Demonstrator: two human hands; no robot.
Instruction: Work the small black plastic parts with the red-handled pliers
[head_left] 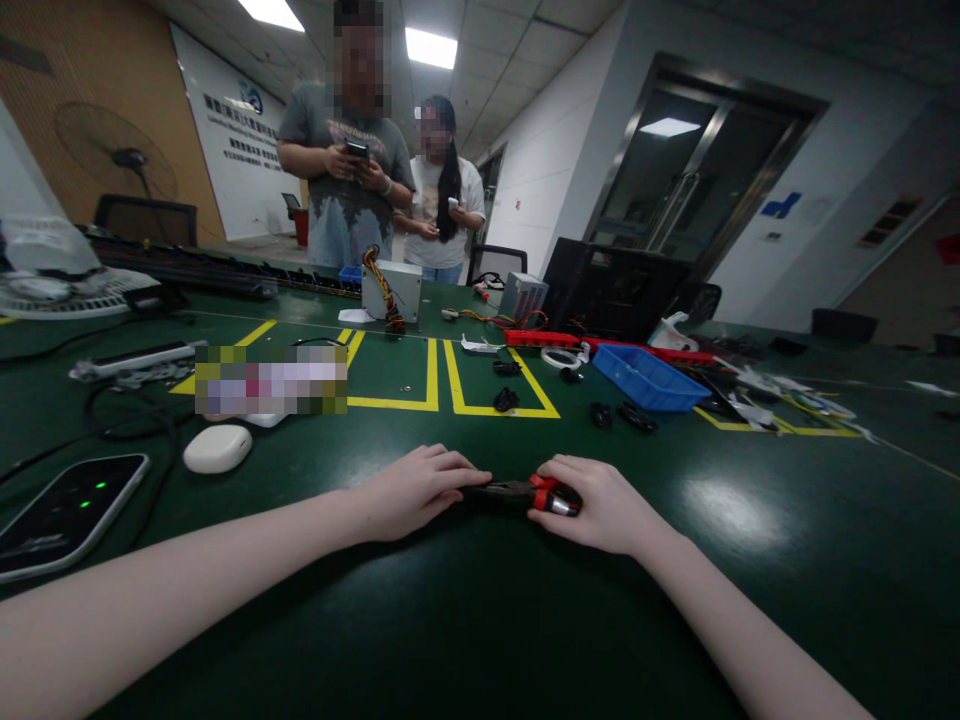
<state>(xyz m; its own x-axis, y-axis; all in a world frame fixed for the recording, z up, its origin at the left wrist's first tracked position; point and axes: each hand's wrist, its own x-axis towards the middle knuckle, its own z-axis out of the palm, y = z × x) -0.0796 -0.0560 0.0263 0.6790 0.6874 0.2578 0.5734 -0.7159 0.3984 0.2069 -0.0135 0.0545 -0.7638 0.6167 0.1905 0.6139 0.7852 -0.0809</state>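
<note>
A pair of pliers (514, 490) with dark jaws and red handles lies level just above the green table, its jaws pointing left. My right hand (600, 503) is closed around the handles, the thumb on the near side. My left hand (416, 492) pinches the jaw end, with the index finger along the top and the thumb below. Its fingers hide the jaw tips, so I cannot tell whether anything small sits between them. Beyond my hands, several small coiled black cables (505, 400) lie on the table.
A blue tray (649, 378) and a red strip (540, 339) stand at the back right. Grey power supplies (401, 292) with wires stand farther back. A white case (217, 449) and a black phone-like device (71, 512) lie on the left. Two people stand across the table.
</note>
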